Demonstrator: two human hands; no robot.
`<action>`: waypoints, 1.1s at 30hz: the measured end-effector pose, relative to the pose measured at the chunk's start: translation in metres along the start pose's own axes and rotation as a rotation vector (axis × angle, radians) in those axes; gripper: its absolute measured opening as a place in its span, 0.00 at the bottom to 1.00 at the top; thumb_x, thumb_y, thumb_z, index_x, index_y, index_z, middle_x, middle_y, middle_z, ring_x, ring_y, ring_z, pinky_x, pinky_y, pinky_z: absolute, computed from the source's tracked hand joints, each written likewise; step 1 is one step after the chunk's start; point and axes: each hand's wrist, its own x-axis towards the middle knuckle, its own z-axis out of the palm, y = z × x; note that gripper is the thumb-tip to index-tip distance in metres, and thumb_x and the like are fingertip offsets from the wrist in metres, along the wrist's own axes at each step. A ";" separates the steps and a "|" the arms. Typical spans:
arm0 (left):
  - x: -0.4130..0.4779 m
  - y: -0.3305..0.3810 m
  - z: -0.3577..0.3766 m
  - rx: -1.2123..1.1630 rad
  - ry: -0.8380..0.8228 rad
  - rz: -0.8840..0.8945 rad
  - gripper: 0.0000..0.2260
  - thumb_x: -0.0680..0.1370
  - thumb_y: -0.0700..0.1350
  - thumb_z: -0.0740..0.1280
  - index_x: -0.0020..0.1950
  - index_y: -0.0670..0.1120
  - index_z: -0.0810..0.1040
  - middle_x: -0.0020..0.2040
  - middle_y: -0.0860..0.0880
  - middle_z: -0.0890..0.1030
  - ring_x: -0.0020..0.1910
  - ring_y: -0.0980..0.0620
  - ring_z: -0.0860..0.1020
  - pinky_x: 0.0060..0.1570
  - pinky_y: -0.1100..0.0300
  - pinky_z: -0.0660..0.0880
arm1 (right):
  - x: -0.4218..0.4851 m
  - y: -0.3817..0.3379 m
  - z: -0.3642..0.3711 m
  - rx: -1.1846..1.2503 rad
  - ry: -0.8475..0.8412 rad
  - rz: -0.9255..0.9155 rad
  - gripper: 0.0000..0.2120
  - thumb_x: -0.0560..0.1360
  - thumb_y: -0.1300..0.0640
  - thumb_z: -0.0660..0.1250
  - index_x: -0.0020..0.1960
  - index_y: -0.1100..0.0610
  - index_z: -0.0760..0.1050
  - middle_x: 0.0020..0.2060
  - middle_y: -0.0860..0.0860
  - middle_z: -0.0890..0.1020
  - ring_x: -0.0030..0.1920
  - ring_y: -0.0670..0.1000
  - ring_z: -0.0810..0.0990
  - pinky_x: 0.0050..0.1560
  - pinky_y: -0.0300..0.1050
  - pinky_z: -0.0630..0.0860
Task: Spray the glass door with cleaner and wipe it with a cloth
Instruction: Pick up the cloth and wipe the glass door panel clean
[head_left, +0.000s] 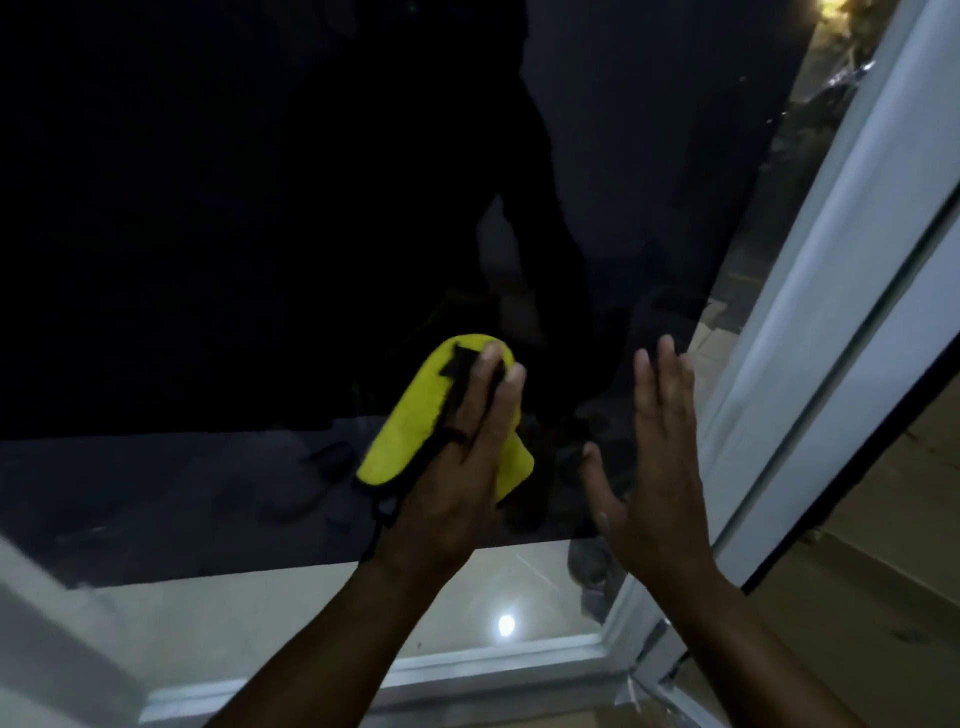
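The cloth (410, 415) is being pressed against the door (208, 234), lower centre of the frame, by the left hand (457, 467). Its grip is released, the fingers being kept straight, probably so that pressure is being spread across the fabric. The right hand (660, 457), just right of it, is being held spread and empty at the pane, near the white frame (831, 312), likely to steady the door. Whether it is touching the glass cannot be told. No sprayer is being shown, and no brand or writing is being made out.
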 end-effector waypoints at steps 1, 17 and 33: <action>-0.010 -0.009 -0.007 0.100 0.066 0.005 0.36 0.82 0.34 0.55 0.84 0.56 0.43 0.84 0.60 0.41 0.82 0.54 0.54 0.69 0.65 0.69 | 0.002 -0.003 0.002 0.015 0.007 -0.008 0.44 0.77 0.64 0.72 0.84 0.60 0.49 0.85 0.53 0.47 0.85 0.57 0.43 0.82 0.64 0.52; 0.015 -0.081 -0.060 0.344 0.315 -0.224 0.29 0.82 0.39 0.56 0.82 0.37 0.52 0.81 0.37 0.52 0.83 0.54 0.39 0.81 0.53 0.41 | 0.014 0.004 0.014 0.030 0.146 0.151 0.39 0.81 0.55 0.63 0.85 0.57 0.46 0.85 0.51 0.44 0.84 0.53 0.41 0.83 0.64 0.44; 0.017 -0.026 0.080 0.175 0.047 0.076 0.36 0.82 0.35 0.61 0.84 0.53 0.46 0.83 0.58 0.38 0.83 0.55 0.43 0.81 0.57 0.43 | -0.009 0.040 0.022 -0.038 0.096 0.093 0.41 0.80 0.58 0.66 0.84 0.58 0.45 0.85 0.53 0.44 0.84 0.57 0.42 0.83 0.63 0.46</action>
